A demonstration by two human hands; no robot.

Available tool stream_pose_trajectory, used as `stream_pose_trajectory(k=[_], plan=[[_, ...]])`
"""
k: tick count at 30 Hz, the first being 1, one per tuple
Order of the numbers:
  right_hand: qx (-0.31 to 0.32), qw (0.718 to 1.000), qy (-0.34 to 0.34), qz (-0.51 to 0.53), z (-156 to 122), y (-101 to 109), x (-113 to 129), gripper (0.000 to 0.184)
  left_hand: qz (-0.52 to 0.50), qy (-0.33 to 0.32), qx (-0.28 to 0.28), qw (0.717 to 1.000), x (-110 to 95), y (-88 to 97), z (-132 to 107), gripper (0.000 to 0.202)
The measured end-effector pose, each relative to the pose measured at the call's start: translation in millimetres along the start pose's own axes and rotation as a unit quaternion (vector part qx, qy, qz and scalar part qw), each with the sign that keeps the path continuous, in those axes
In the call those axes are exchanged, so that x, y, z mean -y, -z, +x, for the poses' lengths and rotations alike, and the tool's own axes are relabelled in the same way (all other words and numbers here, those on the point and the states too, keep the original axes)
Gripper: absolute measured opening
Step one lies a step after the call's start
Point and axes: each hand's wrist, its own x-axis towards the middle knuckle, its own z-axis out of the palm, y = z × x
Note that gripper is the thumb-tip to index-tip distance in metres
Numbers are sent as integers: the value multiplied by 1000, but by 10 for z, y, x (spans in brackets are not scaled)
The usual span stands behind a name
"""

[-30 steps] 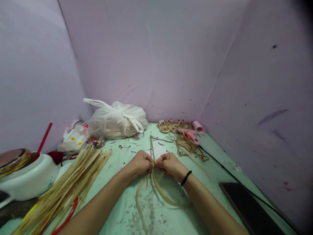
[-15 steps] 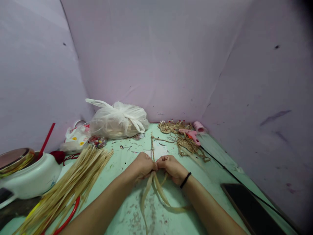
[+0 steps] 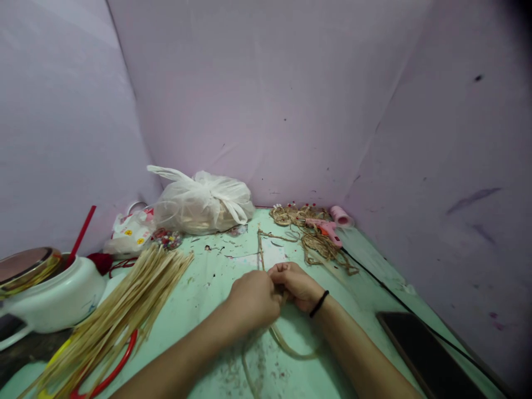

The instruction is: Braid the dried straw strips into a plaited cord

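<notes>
My left hand (image 3: 255,299) is closed, its back towards me, and it seems to hold pale straw strips (image 3: 285,344); its fingertips are mostly hidden. Against it, my right hand (image 3: 297,284), with a black band on the wrist, pinches the near end of a thin braided straw cord (image 3: 261,252). From there the braid runs away across the table, bending right at its far end. Loose strips trail below both hands, one curving right towards my right forearm, another hanging towards the near edge.
A straw bundle (image 3: 120,316) lies at left over red and yellow handles, beside a white pot (image 3: 62,305). Behind stands a tied plastic bag (image 3: 203,202). At back right are a pink glue gun (image 3: 328,228), coiled braid (image 3: 322,249) and a thread spool (image 3: 341,216); a dark phone (image 3: 424,354) lies near right.
My left hand has moved right and towards me, across the strips to meet the right hand. The right hand has barely moved. The strips now hang partly behind my left hand.
</notes>
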Motion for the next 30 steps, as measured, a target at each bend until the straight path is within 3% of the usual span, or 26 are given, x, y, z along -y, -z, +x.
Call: stream_pose_trajectory(k=[2, 3, 4, 6, 9, 14, 17, 19, 21, 24, 27, 30], plan=[[27, 1000, -2, 13, -4, 23, 14, 3, 56, -17, -67, 996, 44, 114, 111, 13], [39, 999, -6, 21, -9, 30, 22, 2, 31, -4, -90, 995, 70, 156, 169, 7], [49, 998, -8, 30, -14, 34, 30, 1, -17, 32, -74, 997, 96, 182, 220, 18], [57, 997, -14, 43, -24, 37, 42, 2, -142, 93, 20, 985, 141, 185, 289, 35], [63, 998, -10, 29, -30, 54, 50, 5, -241, 99, 145, 955, 199, 162, 316, 24], [51, 998, 15, -38, -27, 103, 61, 4, -87, 63, 193, 975, 280, 390, 298, 11], [54, 998, 10, -32, -26, 108, 61, 5, -34, 66, 149, 986, 273, 511, 295, 13], [58, 998, 4, -21, -22, 106, 52, 6, -77, 91, 97, 988, 245, 476, 299, 29], [58, 998, 11, -21, -13, 104, 39, 7, -145, 113, 81, 980, 218, 367, 310, 43], [64, 997, 23, -29, 4, 106, 20, 7, -217, 104, 86, 967, 206, 201, 331, 30], [72, 997, 17, -29, 10, 105, 17, 7, -250, 95, 114, 957, 216, 147, 345, 11], [75, 997, 18, -24, -2, 102, 33, 7, -266, 108, 86, 954, 216, 162, 349, 15]])
